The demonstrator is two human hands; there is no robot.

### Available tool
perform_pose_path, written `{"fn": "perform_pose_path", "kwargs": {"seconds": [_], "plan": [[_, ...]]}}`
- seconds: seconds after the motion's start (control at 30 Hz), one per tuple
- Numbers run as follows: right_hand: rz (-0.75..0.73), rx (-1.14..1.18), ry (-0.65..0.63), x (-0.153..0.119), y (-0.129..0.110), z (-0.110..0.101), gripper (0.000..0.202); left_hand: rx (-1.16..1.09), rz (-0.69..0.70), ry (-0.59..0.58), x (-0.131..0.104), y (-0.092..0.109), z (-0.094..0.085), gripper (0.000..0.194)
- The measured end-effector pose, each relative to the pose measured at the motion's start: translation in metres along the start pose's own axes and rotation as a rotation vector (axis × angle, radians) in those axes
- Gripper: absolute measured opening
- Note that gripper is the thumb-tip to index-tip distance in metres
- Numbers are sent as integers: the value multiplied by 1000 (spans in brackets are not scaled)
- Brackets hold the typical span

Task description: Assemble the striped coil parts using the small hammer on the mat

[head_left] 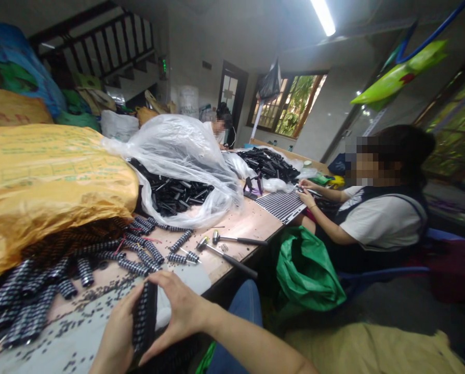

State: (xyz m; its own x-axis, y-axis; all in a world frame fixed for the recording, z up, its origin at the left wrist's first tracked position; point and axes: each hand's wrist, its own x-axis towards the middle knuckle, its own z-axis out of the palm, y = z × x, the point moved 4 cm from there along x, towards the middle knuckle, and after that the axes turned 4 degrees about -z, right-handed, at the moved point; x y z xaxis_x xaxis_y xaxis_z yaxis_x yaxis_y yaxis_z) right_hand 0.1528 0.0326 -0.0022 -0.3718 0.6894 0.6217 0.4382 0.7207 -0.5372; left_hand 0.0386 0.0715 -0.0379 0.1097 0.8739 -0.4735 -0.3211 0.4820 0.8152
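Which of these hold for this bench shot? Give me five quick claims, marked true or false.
1. The left grip and right grip hold one dark patterned piece between them. True.
2. Just one hammer is visible. False: two hammers lie on the table.
3. Checked rolls lie near the yellow sack. True.
4. White pieces fill the big bag at centre. False: the clear plastic bag holds black pieces.
5. A black-and-white gridded sheet lies near the co-worker on the right. True.
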Motion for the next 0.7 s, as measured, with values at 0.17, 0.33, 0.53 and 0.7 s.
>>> {"fn": "perform_pose_path", "kwargs": {"seconds": [0.17,0.33,0.53,0.7], "plan": [[-3,42,35,-4,1,5,117,-13,-129,-32,-7,-6,6,14],[72,65,-32,-10,6,11,119,33,-117,-28,-10,-8,9,13],[136,80,-35,-13,14,20,119,99,-87,-7,-10,-9,6,17],[191,52,-47,-12,17,32,121,145,-72,17,0,-11,-2,22]]}}
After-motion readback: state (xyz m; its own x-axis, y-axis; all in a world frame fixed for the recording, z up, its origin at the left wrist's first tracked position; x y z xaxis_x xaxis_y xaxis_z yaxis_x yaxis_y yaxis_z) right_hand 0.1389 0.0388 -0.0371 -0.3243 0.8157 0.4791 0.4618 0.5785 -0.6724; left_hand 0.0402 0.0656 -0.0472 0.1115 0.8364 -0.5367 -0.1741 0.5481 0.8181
